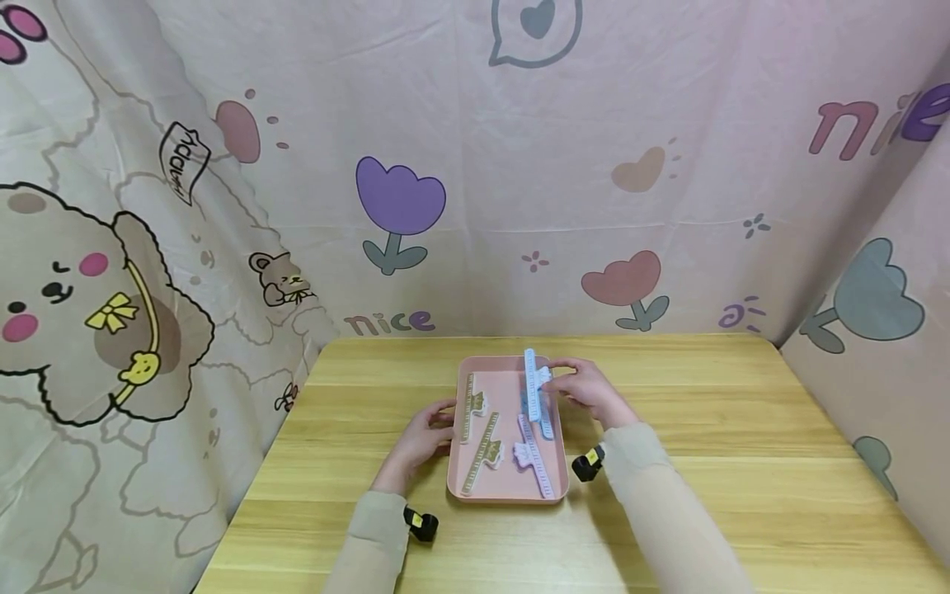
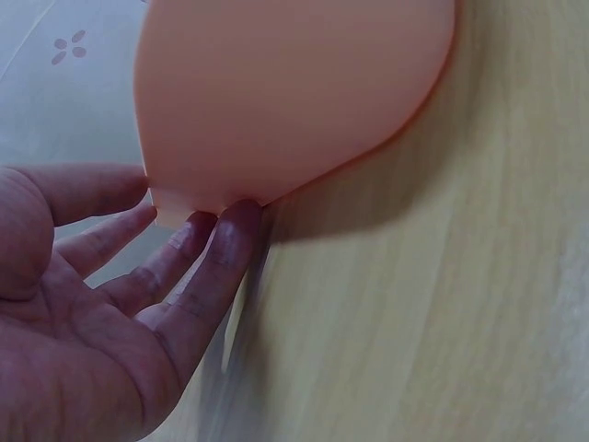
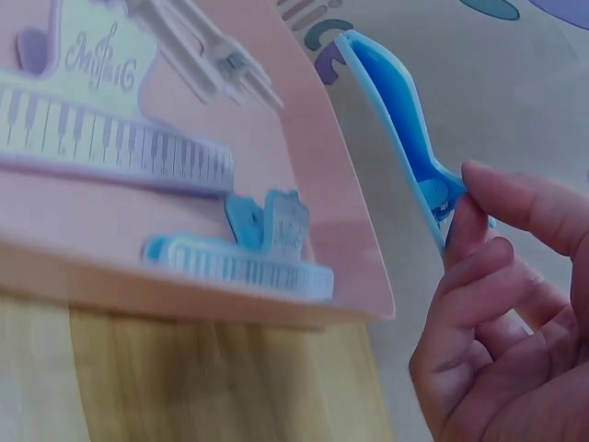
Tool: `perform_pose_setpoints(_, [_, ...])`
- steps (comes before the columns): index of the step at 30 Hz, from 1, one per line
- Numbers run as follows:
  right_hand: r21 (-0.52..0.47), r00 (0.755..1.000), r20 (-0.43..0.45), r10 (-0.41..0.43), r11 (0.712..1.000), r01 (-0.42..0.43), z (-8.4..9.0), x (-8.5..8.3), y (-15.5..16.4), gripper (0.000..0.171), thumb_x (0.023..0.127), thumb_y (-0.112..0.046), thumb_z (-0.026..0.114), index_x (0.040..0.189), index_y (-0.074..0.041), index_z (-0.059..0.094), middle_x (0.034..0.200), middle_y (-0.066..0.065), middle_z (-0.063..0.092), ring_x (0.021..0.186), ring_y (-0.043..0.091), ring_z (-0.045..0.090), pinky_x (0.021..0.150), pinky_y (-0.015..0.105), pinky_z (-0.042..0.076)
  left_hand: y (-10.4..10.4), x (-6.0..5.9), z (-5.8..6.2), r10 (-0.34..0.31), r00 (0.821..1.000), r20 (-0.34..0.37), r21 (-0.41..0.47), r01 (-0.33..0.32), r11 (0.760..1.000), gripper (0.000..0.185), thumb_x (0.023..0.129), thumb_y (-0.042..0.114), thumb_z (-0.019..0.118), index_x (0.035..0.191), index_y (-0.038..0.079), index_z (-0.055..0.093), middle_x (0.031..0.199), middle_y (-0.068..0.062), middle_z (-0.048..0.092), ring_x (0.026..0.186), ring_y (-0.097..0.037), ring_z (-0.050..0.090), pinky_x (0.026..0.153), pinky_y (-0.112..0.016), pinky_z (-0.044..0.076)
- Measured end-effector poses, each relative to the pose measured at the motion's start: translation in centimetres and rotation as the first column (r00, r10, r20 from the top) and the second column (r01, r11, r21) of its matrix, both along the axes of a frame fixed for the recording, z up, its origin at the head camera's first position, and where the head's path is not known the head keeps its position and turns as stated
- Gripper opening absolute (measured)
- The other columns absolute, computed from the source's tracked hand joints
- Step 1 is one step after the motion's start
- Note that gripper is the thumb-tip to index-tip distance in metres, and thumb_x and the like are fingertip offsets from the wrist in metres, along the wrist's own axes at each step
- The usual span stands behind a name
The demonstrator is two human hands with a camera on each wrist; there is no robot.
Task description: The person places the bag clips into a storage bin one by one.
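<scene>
A pink tray lies on the wooden table. My right hand pinches a long blue clip printed with piano keys and holds it over the tray's far right corner. In the right wrist view, the blue clip sits between thumb and fingers, beyond the tray's rim. My left hand touches the tray's left edge with straight fingers against the tray. Inside lie another blue clip, a purple clip and two green clips.
Patterned cloth with tulips and a cartoon bear hangs behind and at both sides of the table. A small black wrist camera sits on each sleeve. Bare wood surrounds the tray.
</scene>
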State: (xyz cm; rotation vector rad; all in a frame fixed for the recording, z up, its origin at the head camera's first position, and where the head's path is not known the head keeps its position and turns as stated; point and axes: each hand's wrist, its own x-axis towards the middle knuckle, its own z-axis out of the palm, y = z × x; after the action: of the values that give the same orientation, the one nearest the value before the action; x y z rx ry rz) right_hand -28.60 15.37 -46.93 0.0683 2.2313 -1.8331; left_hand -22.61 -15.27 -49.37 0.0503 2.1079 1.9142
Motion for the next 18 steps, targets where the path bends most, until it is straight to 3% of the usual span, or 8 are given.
perform_pose_setpoints(3, [-0.024,1.0,0.016,0.015,1.0,-0.014,0.0,-0.1,-0.8,0.055,0.082,-0.004,0.074,0.134,-0.005,0.057,0.103,0.012,0.063,0.046,0.009,0.037,0.043,0.021,0.032,0.1,0.4,0.7,-0.003,1.0,-0.018,-0.001,0.003,1.0,0.055,0.091,-0.009,0.056,0.143,-0.007,0.04,0.129,-0.034,0.048,0.103,-0.038,0.06,0.081,-0.049,0.055])
perform_pose_setpoints(6, [-0.033,0.999,0.023,0.028,0.999,-0.027,0.0,0.0,-1.6,0.055,0.082,-0.002,0.074,0.134,-0.004,0.057,0.1,0.012,0.064,0.045,0.008,0.038,0.043,0.021,0.032,0.2,0.5,0.7,0.003,1.0,-0.022,0.001,-0.003,1.0,0.055,0.091,-0.009,0.056,0.143,-0.007,0.04,0.129,-0.034,0.048,0.103,-0.038,0.059,0.081,-0.049,0.055])
perform_pose_setpoints(9, [-0.021,0.999,0.017,0.043,0.999,-0.043,-0.3,-0.1,-2.2,0.053,0.082,0.0,0.074,0.132,-0.004,0.058,0.083,0.01,0.063,0.044,0.008,0.038,0.041,0.02,0.032,0.0,-0.2,-0.8,0.017,1.0,-0.016,0.0,-0.017,1.0,0.056,0.09,-0.008,0.058,0.144,-0.004,0.041,0.128,-0.032,0.049,0.102,-0.037,0.06,0.079,-0.047,0.056])
perform_pose_setpoints(11, [0.009,0.999,0.01,0.053,0.999,-0.053,-0.5,-0.2,-2.6,0.05,0.081,-0.001,0.074,0.13,-0.004,0.06,0.082,0.009,0.063,0.045,0.009,0.038,0.042,0.021,0.033,-0.2,-0.7,-1.6,0.023,1.0,-0.006,-0.004,-0.023,1.0,0.056,0.09,-0.007,0.059,0.144,-0.001,0.043,0.129,-0.029,0.05,0.102,-0.034,0.06,0.079,-0.045,0.057])
perform_pose_setpoints(13, [0.041,0.998,-0.002,0.058,0.998,-0.058,-0.8,-0.3,-2.9,0.047,0.08,-0.001,0.075,0.126,-0.004,0.062,0.086,0.011,0.063,0.044,0.009,0.038,0.041,0.021,0.034,-0.3,-1.1,-2.4,0.027,1.0,-0.006,-0.011,-0.027,1.0,0.057,0.09,-0.006,0.06,0.144,0.001,0.044,0.128,-0.026,0.051,0.1,-0.031,0.061,0.077,-0.042,0.057])
perform_pose_setpoints(18, [0.101,0.999,0.009,0.049,0.994,-0.05,-1.5,-0.6,-3.5,0.041,0.081,-0.001,0.075,0.121,-0.006,0.065,0.104,0.014,0.063,0.045,0.01,0.037,0.042,0.021,0.034,-0.3,-1.1,-2.2,0.03,1.0,-0.002,-0.016,-0.03,0.999,0.057,0.089,-0.006,0.06,0.144,0.002,0.044,0.127,-0.025,0.052,0.099,-0.029,0.062,0.077,-0.04,0.057])
